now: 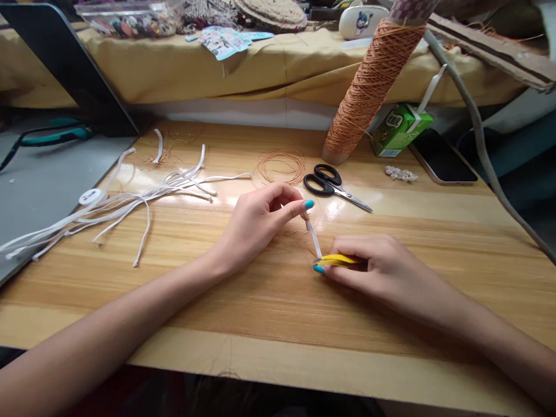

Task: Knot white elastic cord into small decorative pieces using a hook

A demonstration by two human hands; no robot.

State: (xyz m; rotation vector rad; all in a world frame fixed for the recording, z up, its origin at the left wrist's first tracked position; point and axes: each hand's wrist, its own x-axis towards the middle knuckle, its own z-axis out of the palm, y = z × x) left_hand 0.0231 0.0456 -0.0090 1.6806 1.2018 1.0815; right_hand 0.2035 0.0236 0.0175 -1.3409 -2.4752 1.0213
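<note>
My left hand [260,217] is closed in a pinch on a short white cord [314,240], with a bit of brown thread at the fingertips. The cord slants down towards me. In my right hand [386,272] is a pair of yellow thread snips [341,260], their small metal tips at the cord's lower end. Whether the tips are closed through the cord is too small to tell. Just beyond my hands lie black-handled scissors [334,184] and a loose coil of brown thread [281,168].
Several white cords [143,200] spread over the table's left side. A large spool of brown twine [371,87] stands behind, beside a green drink carton [399,130] and a phone [443,156]. A grey cable [486,145] hangs at right; a dark tablet [69,63] leans at left.
</note>
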